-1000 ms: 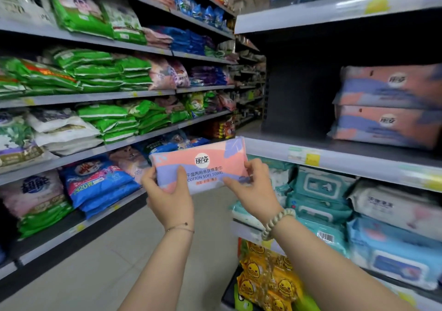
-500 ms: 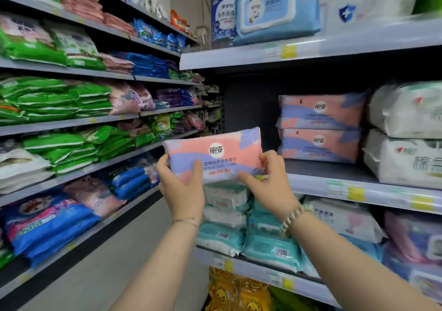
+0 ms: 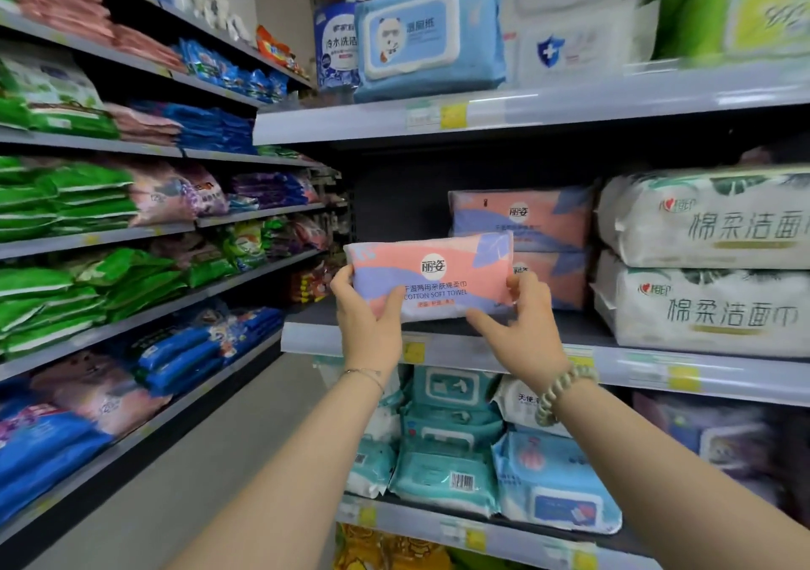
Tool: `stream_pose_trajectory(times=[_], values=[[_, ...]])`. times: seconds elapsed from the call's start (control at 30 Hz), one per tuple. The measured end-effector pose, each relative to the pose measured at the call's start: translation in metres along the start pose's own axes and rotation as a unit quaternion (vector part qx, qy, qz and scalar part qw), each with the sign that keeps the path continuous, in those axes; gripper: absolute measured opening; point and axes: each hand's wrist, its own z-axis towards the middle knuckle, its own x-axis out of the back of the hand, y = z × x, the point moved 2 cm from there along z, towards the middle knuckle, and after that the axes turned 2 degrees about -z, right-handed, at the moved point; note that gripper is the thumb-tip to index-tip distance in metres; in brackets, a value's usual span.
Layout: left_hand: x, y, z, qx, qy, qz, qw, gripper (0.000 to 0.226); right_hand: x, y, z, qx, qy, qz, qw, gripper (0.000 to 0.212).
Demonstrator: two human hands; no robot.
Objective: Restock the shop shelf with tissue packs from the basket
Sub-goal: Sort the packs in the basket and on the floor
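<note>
A: Where is the tissue pack (image 3: 431,278) now?

B: It is in the air, just above the front edge of the shelf (image 3: 482,352). The left hand (image 3: 370,315) pinches its left end, thumb on the front, and the right hand (image 3: 524,326) pinches its right end in the same way.

A: Why hold it with both hands, and flat like that?

B: I think because the pack is soft and bends easily. Held level with the label to the front, it can slide in straight.

A: And where should it go?

B: Probably the empty dark place to the left of the two stacked packs (image 3: 521,219) of the same kind. The basket is not visible.
</note>
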Motion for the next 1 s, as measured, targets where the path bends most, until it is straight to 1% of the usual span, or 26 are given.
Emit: stream_pose_trajectory(times=[0.1,0.23,0.33,0.4,0.5,0.63,0.7,0.77,0.9,1.0], values=[[-0.019,-0.004,0.002,0.022,-0.045,0.001,0.999,0.056,0.008,0.014,0.003,-0.011,0.019,-0.027,0.999,0.05],[-0.041,-0.01,0.002,0.038,-0.108,0.06,0.992,0.053,0.018,0.033,0.007,-0.032,0.057,-0.127,0.99,0.052],[-0.054,-0.011,0.002,0.031,-0.162,0.101,0.981,0.051,0.027,0.042,0.008,-0.072,0.066,-0.177,0.979,0.049],[-0.061,-0.014,0.005,0.023,-0.184,0.128,0.974,0.047,0.03,0.048,0.008,-0.077,0.065,-0.189,0.977,0.053],[-0.07,-0.014,0.01,0.007,-0.205,0.181,0.962,0.044,0.032,0.053,0.005,-0.063,0.07,-0.196,0.976,0.065],[-0.082,-0.01,0.012,-0.01,-0.234,0.231,0.944,0.042,0.03,0.059,0.002,-0.059,0.088,-0.245,0.964,0.06],[-0.09,-0.01,0.011,-0.014,-0.257,0.272,0.927,0.04,0.029,0.063,0.0,-0.059,0.096,-0.259,0.959,0.056],[-0.097,-0.009,0.009,-0.01,-0.264,0.299,0.917,0.037,0.029,0.065,-0.002,-0.055,0.099,-0.27,0.956,0.056],[-0.101,-0.008,0.007,-0.001,-0.267,0.334,0.904,0.026,0.028,0.067,-0.004,-0.064,0.064,-0.298,0.95,0.066],[-0.097,-0.008,0.005,-0.017,-0.268,0.359,0.894,0.019,0.029,0.065,-0.002,-0.074,0.032,-0.319,0.944,0.066]])
